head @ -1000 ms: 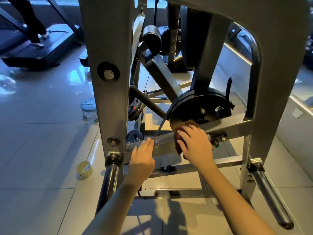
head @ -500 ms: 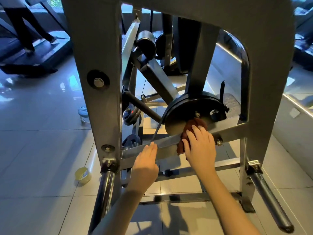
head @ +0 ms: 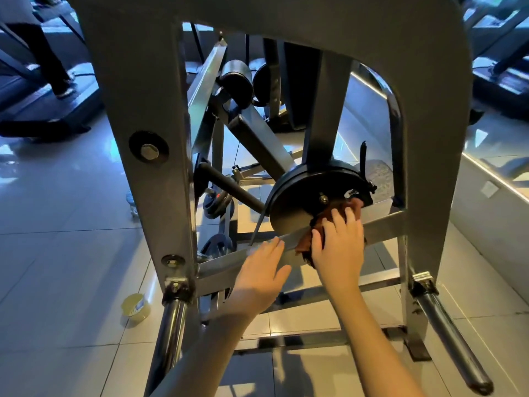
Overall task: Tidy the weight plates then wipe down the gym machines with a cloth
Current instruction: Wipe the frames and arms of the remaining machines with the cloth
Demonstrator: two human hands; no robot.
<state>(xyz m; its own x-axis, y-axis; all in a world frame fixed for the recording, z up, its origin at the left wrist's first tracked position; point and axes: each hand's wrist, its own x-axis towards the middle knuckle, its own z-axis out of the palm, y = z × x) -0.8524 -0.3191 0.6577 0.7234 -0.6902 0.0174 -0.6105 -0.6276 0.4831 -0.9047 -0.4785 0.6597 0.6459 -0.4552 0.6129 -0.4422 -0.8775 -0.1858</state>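
While the flat right hand (head: 339,250) half-hides the cloth (head: 304,242), the left hand (head: 262,273) seemingly rests straight-fingered.

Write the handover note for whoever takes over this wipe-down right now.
Left hand: open, resting flat on the slanted crossbar.
Right hand: fingers spread, pressing the reddish cloth against the black disc where it meets the crossbar.
Weight plates: on pegs low behind the left upright; none in hand.
Done: plates look put away; wiping is under way on this machine.
Left: finish disc, crossbar and frame, then the other machines. How much is already clean cannot be told.
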